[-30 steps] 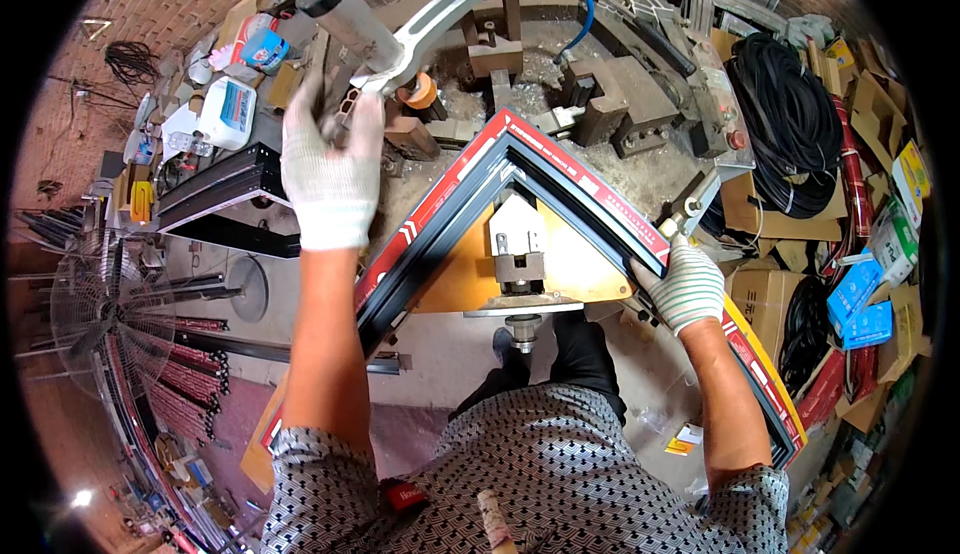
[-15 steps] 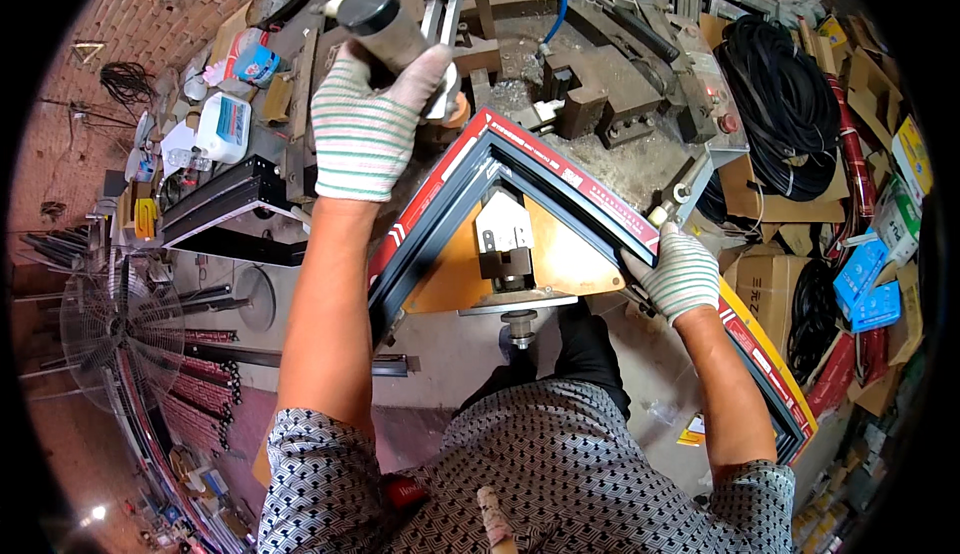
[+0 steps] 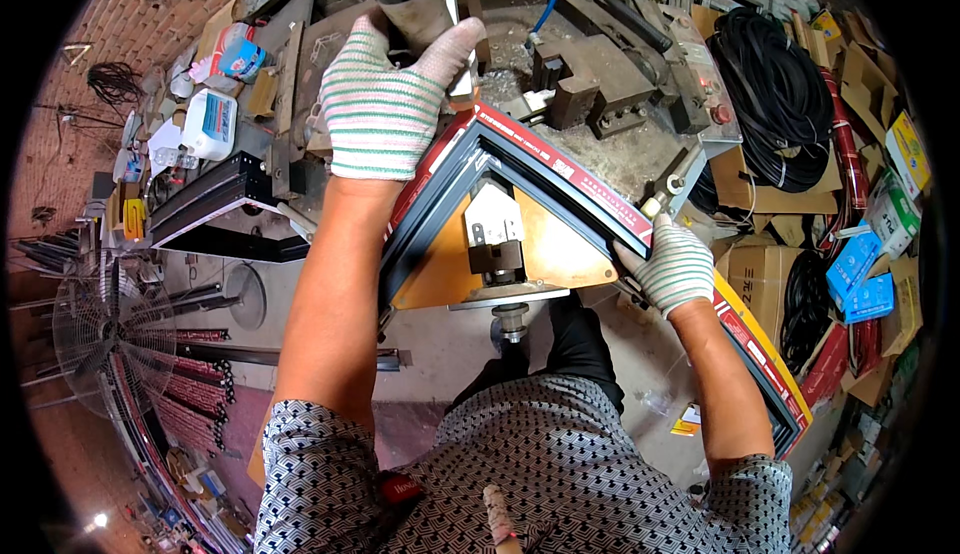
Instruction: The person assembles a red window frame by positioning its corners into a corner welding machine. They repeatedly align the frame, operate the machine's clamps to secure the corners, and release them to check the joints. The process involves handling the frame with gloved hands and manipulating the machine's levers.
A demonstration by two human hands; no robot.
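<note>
My left hand (image 3: pixel 383 114), in a striped knit glove, is closed around a grey cylindrical tool (image 3: pixel 420 16) with a black cap. The tool is held upright just behind the peak of a dark metal window-frame corner (image 3: pixel 560 186) covered with red film. My right hand (image 3: pixel 675 266), gloved the same way, grips the right arm of that corner near its end, its thumb on the inner side. Inside the angle sit an orange-brown triangular plate (image 3: pixel 568 244) and a metal clamp block (image 3: pixel 497 244). The fingers of my left hand are partly hidden behind the tool.
Steel machine blocks (image 3: pixel 590 94) stand on the dusty bench beyond the frame. Coiled black gasket (image 3: pixel 770 104) and cardboard boxes (image 3: pixel 755 279) crowd the right. At left are a white jug (image 3: pixel 210 124), another black frame corner (image 3: pixel 225 239) and a floor fan (image 3: pixel 112 329).
My left hand has moved right and slightly away with the tool, bringing it closer to the corner's peak. My right hand stays on the frame. The whole view has shifted slightly.
</note>
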